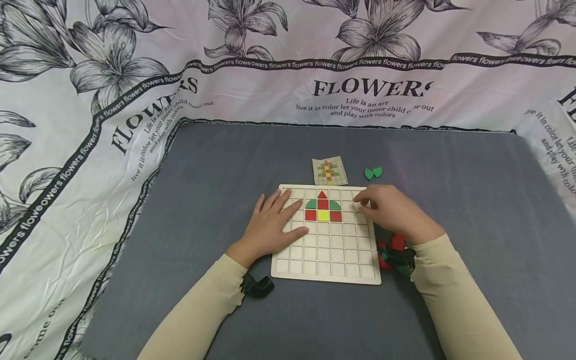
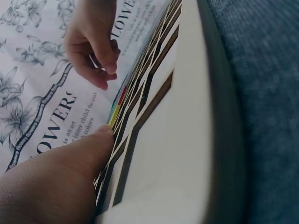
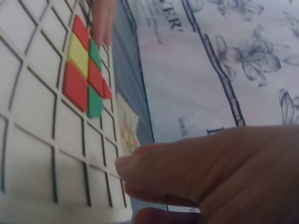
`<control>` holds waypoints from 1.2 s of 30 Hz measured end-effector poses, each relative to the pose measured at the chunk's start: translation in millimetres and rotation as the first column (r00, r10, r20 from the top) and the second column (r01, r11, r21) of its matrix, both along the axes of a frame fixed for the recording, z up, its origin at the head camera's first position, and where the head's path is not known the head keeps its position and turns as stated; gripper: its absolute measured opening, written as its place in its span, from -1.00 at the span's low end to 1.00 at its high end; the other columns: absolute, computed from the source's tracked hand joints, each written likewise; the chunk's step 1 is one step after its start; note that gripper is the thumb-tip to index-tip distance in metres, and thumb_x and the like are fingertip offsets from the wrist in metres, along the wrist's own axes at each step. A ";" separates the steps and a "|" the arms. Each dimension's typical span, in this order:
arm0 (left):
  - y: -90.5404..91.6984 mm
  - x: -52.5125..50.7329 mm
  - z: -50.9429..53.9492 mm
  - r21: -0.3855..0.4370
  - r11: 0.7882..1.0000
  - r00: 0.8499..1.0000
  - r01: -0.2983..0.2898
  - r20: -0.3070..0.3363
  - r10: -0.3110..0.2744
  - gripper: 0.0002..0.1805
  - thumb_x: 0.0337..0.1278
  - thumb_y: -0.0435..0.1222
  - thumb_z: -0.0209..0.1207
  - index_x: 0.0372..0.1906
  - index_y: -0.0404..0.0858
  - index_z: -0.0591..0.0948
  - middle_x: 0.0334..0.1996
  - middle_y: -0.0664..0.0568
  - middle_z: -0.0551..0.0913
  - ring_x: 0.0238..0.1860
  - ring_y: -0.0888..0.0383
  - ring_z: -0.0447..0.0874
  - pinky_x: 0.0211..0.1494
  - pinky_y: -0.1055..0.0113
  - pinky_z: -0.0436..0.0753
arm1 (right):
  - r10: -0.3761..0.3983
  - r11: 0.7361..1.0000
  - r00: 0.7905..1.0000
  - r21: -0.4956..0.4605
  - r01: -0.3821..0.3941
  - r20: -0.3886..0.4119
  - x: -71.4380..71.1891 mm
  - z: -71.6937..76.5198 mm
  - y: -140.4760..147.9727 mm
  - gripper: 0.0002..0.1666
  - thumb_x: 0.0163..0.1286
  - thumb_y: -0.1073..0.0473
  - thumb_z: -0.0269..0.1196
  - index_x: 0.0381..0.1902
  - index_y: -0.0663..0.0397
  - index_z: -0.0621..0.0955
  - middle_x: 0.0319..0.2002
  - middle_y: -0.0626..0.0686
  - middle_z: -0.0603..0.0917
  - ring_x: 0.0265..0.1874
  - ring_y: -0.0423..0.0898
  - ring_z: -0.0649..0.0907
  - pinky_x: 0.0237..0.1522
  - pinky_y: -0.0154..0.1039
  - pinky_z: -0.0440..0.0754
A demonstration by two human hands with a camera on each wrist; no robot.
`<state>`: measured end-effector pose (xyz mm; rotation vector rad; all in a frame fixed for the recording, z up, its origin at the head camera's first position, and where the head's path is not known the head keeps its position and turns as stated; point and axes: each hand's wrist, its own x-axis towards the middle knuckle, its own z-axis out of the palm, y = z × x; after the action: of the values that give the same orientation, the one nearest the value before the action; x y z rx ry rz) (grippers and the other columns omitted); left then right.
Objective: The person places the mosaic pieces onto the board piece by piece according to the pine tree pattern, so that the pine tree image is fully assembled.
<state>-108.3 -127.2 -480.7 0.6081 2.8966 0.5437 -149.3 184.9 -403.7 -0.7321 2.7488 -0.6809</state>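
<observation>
A pale square grid board lies on the grey cloth. Near its top sit a red triangle, a red square between two green quarter-round pieces, and below them a yellow square between two red squares. My left hand rests spread on the board's left side, thumb pointing at the pieces. My right hand hovers over the board's upper right edge, fingers loosely curled; no piece shows between thumb and fingertips in the left wrist view.
Behind the board lies a pattern card with a coloured figure. Two green pieces lie to the card's right. Red, green and yellow pieces are partly hidden under my right wrist. A flower-printed sheet borders the grey cloth.
</observation>
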 end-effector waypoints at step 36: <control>0.5 0.7 0.3 0.003 1.000 1.000 -0.001 0.000 0.001 -0.14 0.41 0.38 0.00 0.67 0.12 0.25 0.72 0.04 0.00 0.73 -0.02 -0.22 0.68 -0.21 -0.28 | -0.097 0.991 0.988 0.107 0.084 0.119 -4.9 -6.1 23.8 -0.78 0.21 0.39 0.41 -0.16 0.33 0.73 -0.25 0.19 0.73 -0.21 0.12 0.67 -0.10 0.14 0.67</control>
<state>-107.6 -126.7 -480.4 0.6062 2.8966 0.5483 -154.2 208.7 -409.8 -0.5273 2.6929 -0.5777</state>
